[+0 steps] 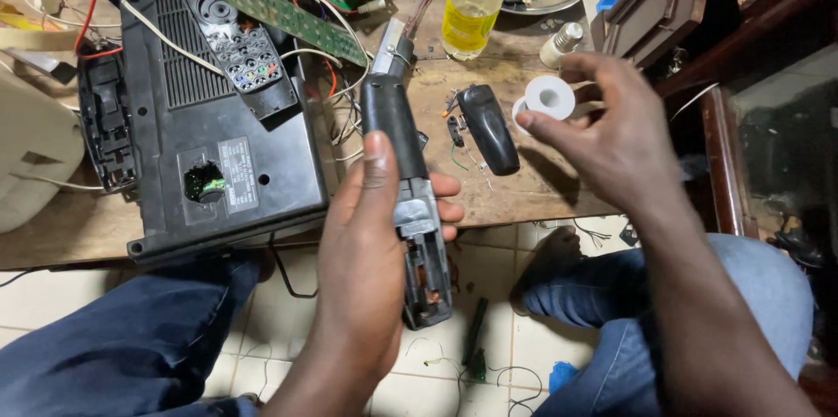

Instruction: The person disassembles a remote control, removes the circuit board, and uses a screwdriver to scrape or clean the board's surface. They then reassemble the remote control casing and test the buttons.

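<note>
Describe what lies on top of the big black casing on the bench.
On the black casing lie a keypad panel, a green circuit board and loose wires. Whatever sits beneath them is covered.

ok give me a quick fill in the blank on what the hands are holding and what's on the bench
1. The left hand grips a long black and grey device with its casing ____.
2. The right hand pinches a small ____ spool.
3. The clear bottle on the wooden bench holds ____ liquid.

Missing words: open; white; yellow
</note>
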